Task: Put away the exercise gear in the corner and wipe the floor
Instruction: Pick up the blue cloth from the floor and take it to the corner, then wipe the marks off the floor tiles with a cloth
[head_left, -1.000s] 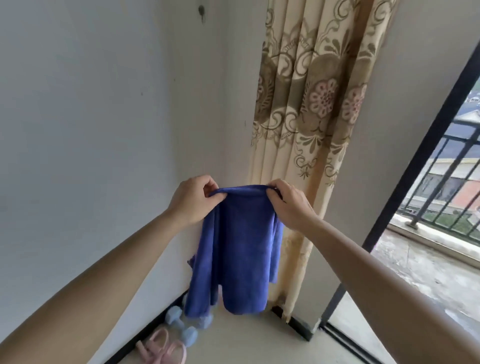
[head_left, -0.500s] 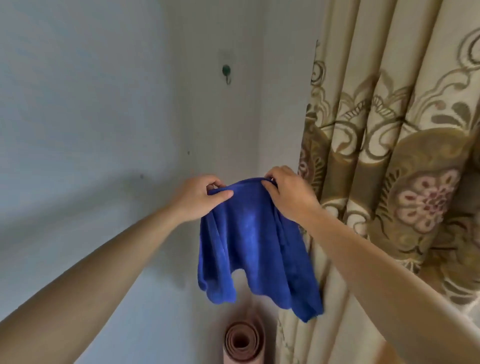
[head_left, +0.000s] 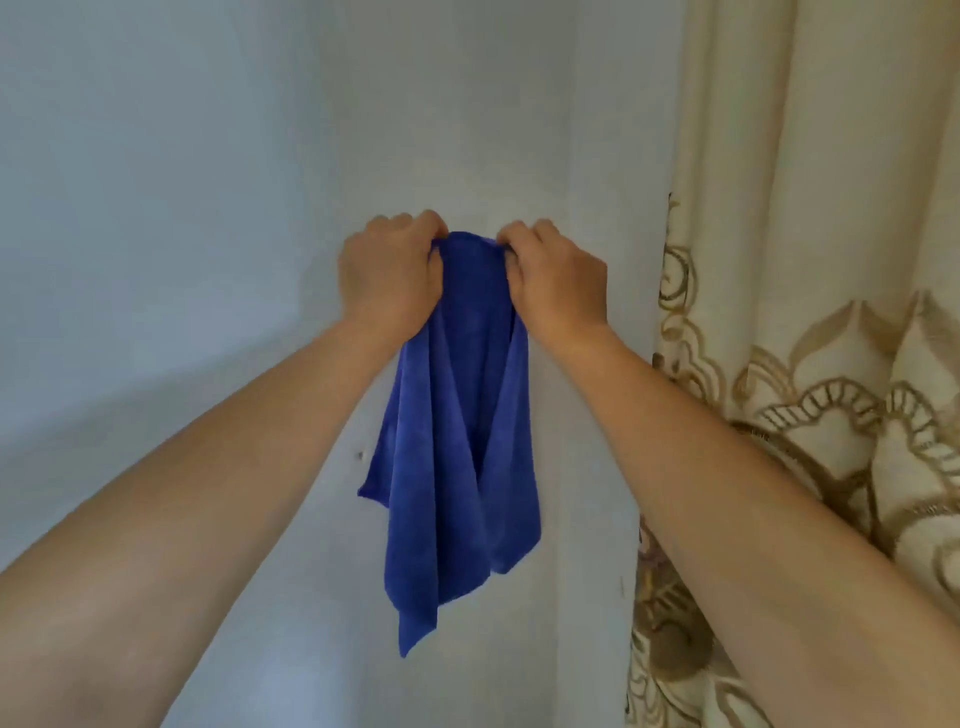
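While both bare forearms reach up and forward, the blue cloth (head_left: 457, 467) hangs between the two hands in front of a pale, blue-grey painted wall (head_left: 156, 208).

Wall surface: smooth and matt, evenly lit above, with a broad soft shadow band across its lower left part. One small dark speck (head_left: 360, 455) sits on the paint just left of the cloth's lower left corner. A second faint mark (head_left: 622, 584) lies lower, near the curtain's edge.

Right side of the view: a cream curtain (head_left: 805, 208) falls in vertical folds. It is plain in its upper part and carries a gold-brown scroll and floral pattern below. It hangs just beside the right forearm.

Left hand (head_left: 387, 275): back of the hand toward the camera, fingers (head_left: 415, 224) curled over and clamped on the left end of the cloth's top edge.

Right hand (head_left: 558, 280): same posture, fingers (head_left: 524, 233) curled and clamped on the right end of that edge.

The hands are near each other, with a short bunched span of cloth between them.

Cloth condition: plush, towel-like nap, uniform deep blue. It is gathered at the top and falls in long folds to uneven points, with the lowest tip hanging free between the forearms. Whether its back touches the wall cannot be told. Hem detail is too soft to read.
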